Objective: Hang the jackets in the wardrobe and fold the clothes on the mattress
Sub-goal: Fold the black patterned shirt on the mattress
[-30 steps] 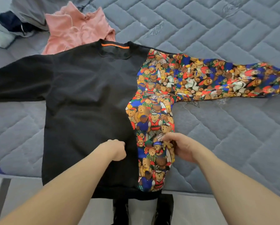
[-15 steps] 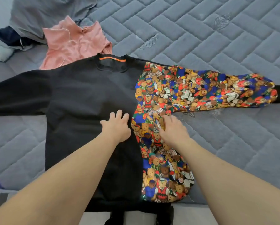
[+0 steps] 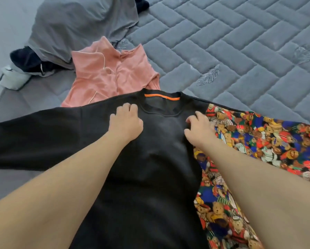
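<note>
Black sweatshirt (image 3: pixel 150 168) lies on the mattress (image 3: pixel 240 56); both hands, left hand (image 3: pixel 126 123) and right hand (image 3: pixel 200 130), press it, fingers spread.

A home bedroom: quilted grey mattress (image 3: pixel 240 51) (bare) strewn with clothes (image 3: pixel 111 74).

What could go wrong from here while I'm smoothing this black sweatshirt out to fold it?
The sweatshirt hangs over the near edge of the mattress, so pulling toward you could slide it off. Its collar overlaps the pink shirt, which may get dragged or caught in the fold. Your left hand and right hand press only near the collar, so the spread teddy-bear sleeve could fold unevenly.
</note>
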